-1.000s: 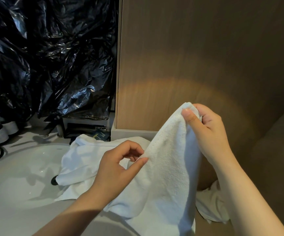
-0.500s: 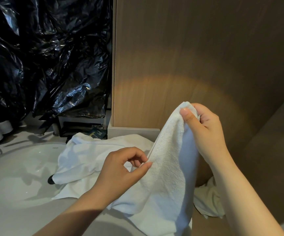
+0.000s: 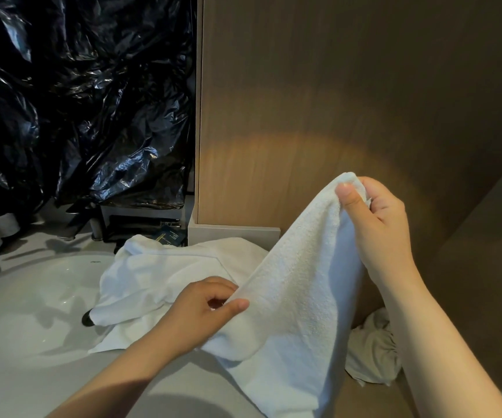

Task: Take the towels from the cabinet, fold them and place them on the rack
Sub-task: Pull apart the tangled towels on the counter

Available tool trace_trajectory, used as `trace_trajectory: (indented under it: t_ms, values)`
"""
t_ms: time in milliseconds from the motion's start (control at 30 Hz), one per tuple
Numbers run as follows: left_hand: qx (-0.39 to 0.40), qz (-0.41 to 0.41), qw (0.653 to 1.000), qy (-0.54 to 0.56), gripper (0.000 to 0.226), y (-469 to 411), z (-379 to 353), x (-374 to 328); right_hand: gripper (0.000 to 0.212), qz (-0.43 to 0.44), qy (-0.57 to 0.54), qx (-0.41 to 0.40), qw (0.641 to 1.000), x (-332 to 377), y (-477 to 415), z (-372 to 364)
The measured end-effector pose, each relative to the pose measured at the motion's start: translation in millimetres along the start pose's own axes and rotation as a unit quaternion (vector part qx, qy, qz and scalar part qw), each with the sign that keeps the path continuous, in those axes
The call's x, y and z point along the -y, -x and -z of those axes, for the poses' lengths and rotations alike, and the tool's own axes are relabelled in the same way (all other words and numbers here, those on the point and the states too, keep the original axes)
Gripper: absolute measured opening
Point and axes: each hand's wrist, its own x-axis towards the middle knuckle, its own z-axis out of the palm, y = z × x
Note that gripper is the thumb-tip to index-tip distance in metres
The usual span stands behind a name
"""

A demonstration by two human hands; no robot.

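The white terry towel is held up to the right of the washbasin, clear of the tabletop, and is stretched on a diagonal between both hands. The right hand is the one farther from the washbasin and the higher of the two. Its thumb and curled fingers pinch the top corner of the towel, so the towel hangs below and to the left of this hand. The left hand is just right of the washbasin rim. Its thumb and forefinger pinch the lower left edge of the same towel, with the remaining fingers curled, and the cloth runs up and to the right from this grip. The towel's free end drapes down below both hands. A second white towel lies loosely spread over the right rim of the washbasin, partly behind the left hand. A crumpled pale cloth lies well right of the washbasin, below the right forearm. A wood-grain panel stands behind and right of the washbasin, and black plastic sheeting hangs behind it.
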Motion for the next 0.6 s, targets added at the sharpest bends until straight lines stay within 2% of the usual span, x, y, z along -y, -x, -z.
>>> trace_trajectory:
  t_ms: [67, 133, 300, 467, 533, 600]
  values:
    - [0.057, 0.014, 0.998, 0.011, 0.055, 2.9, -0.8, 4.3, 0.031, -0.009, 0.003, 0.000, 1.000, -4.6, 2.0, -0.5]
    - [0.067, 0.018, 0.997, 0.040, 0.063, 5.8, -3.1, 4.9, 0.031, -0.015, 0.008, 0.001, 1.000, -8.8, 2.2, -0.2]
    - [-0.011, 0.038, 0.996, 0.084, 0.046, -2.1, 16.6, -0.2, 0.030, -0.033, 0.048, -0.013, 0.998, -23.7, -0.8, 11.0]
    - [-0.083, -0.048, 0.993, -0.076, 0.037, -22.2, 58.3, -11.7, 0.034, -0.029, 0.072, -0.043, 0.996, -39.7, 0.1, 10.3]
    - [-0.083, -0.058, 0.989, -0.105, 0.042, -28.6, 70.7, -14.7, 0.033, -0.039, 0.075, -0.075, 0.994, -45.0, -1.6, 8.2]
    - [-0.047, -0.046, 0.989, -0.132, 0.046, -28.6, 77.2, -16.4, 0.032, -0.049, 0.080, -0.108, 0.990, -50.8, -3.3, 9.8]
